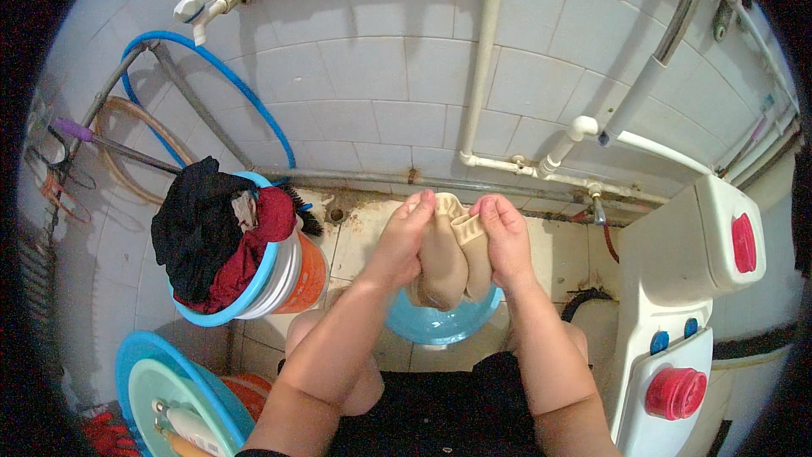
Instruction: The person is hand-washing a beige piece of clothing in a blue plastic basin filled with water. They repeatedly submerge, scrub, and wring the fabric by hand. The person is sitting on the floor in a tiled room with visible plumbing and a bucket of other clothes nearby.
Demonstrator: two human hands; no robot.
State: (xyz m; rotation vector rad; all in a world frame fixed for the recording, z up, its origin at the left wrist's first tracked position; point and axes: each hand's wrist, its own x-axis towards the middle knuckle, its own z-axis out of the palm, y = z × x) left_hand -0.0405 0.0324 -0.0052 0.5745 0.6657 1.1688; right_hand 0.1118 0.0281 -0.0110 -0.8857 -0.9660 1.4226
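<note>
My left hand [401, 239] and my right hand [507, 239] are both closed on a pair of beige socks [444, 267] with ribbed cuffs. Fingers pinch the cuffs at the top, one hand on each side, while the feet of the socks hang down between my wrists. Beneath them on the tiled floor sits a light blue basin [440, 330]. Its far rim and part of its inside are hidden behind the socks and my forearms, so its contents cannot be made out.
To the left, a bucket [306, 275] carries a blue basin heaped with black and dark red clothes [199, 228]. Nearer stand nested basins [139, 355] with bottles. A white toilet [668, 245] with red-lidded jars [675, 393] is at right. Pipes [475, 76] and a tap [193, 13] line the wall.
</note>
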